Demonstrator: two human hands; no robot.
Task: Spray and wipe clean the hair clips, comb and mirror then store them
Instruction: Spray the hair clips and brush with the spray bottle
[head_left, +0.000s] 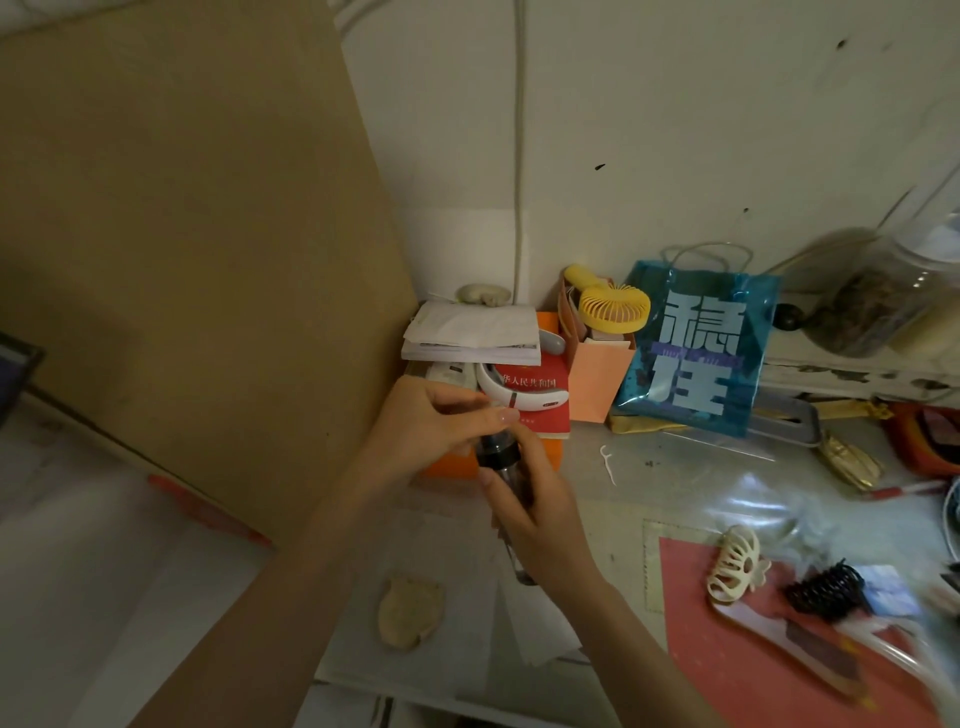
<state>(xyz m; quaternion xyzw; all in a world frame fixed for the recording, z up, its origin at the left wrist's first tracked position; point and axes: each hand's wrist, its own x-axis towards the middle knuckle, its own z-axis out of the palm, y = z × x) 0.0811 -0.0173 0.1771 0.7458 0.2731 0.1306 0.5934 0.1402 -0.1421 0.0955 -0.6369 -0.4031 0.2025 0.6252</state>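
Observation:
A small clear spray bottle with a dark collar (497, 453) is held upright above the table's left part. My right hand (535, 512) grips its body from the right. My left hand (434, 426) pinches its top from the left. On a pink mat (727, 660) at the lower right lie a cream claw hair clip (735, 566), a black claw clip (826, 590) and a long comb (800, 642), which is blurred. I cannot make out the mirror.
A tan board (197, 260) leans along the left. At the back stand a stack of books and papers (483, 358), a yellow hand fan (610, 306), a blue gift bag (696, 348) and jars (878, 306). A beige cloth (410, 613) lies at the table's front left.

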